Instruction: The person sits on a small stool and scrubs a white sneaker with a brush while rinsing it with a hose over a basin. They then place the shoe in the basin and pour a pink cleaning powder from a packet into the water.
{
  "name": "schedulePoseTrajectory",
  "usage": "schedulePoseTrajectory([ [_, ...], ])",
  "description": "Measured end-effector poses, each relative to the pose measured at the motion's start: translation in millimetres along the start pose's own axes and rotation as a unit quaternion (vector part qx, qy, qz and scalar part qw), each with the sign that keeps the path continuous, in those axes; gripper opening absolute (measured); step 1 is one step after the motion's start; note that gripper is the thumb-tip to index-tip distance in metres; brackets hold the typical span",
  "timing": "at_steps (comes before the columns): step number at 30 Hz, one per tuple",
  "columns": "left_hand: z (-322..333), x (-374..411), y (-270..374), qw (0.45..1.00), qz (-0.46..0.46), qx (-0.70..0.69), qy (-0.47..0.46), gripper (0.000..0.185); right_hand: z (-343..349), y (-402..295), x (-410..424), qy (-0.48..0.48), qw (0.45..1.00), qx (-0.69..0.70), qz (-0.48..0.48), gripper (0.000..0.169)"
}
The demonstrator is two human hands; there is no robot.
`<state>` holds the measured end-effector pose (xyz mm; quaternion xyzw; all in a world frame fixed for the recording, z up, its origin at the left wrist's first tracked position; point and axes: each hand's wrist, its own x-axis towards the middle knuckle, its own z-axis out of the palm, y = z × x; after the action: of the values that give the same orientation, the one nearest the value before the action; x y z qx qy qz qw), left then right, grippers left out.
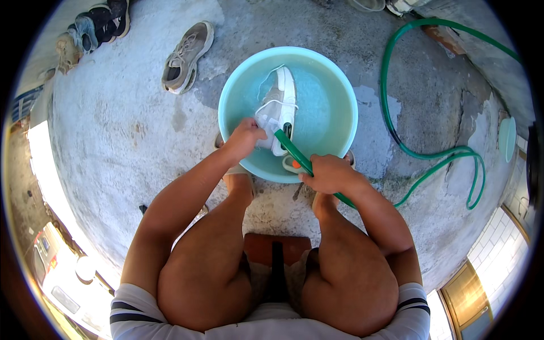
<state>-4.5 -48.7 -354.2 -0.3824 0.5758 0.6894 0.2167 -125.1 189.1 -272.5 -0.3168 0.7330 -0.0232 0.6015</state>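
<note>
A light-blue plastic basin (329, 100) stands on the concrete between my feet. Inside it lies a grey and white sneaker (285, 91), toe away from me, with a loose white lace. My left hand (246, 138) grips whitish, translucent material at the sneaker's heel end, perhaps its tongue or lining; the exact part is unclear. My right hand (327, 173) is closed around a green hose (294, 151), whose end points at the shoe opening. Under the hose, by the near wall of the basin, is a small pale object with an orange part (296, 164).
Beyond the basin to the left lies another grey sneaker (187, 57). Several shoes (100, 25) line the far left wall. The hose loops over the floor at right, near a light-green basin (507, 139) against the wall. A reddish stool (258, 248) is beneath me.
</note>
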Motion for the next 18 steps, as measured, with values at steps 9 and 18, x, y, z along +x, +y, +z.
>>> schedulePoseTrajectory([
  [9, 22, 18, -13, 0.968, 0.021, 0.195, 0.157, 0.054, -7, -10, -12, 0.085, 0.996, 0.005, 0.024, 0.082],
  [18, 19, 16, -19, 0.979, 0.083, 0.15, 0.11, 0.036, 0, 0, 28, 0.384, 0.916, 0.103, -0.05, 0.045],
])
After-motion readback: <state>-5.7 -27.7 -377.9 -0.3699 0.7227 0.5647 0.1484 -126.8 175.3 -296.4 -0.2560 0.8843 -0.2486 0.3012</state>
